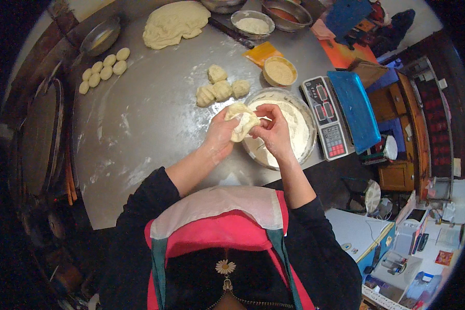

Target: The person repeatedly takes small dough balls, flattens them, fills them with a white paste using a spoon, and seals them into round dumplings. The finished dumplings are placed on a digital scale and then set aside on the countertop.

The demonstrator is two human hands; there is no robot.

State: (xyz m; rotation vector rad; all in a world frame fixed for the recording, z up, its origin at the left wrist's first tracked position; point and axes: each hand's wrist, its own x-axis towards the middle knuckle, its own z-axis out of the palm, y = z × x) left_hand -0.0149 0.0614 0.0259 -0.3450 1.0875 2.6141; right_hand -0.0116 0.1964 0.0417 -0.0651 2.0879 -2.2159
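Observation:
My left hand [219, 135] holds a cupped piece of dough [243, 122], its thumb pressed onto a pale powdery filling inside. With the fingertips of my right hand [273, 130] I grip the dough's right edge. Beneath that hand stands a wide metal bowl [312, 143] of pale flour-like powder [294, 116] with a dark utensil edge showing. Just beyond my hands, several rough dough lumps [221, 90] sit together on the metal table [151, 104]. A small bowl of tan crumbs [279, 71] stands behind the large bowl.
Smooth dough balls [106, 72] line the left side near a metal pan [100, 37]. At the back lie a large dough slab [174, 23] and a dark rolling pin [230, 33]. An orange packet [262, 53] and a digital scale [325, 116] with a blue tray [354, 110] are at right.

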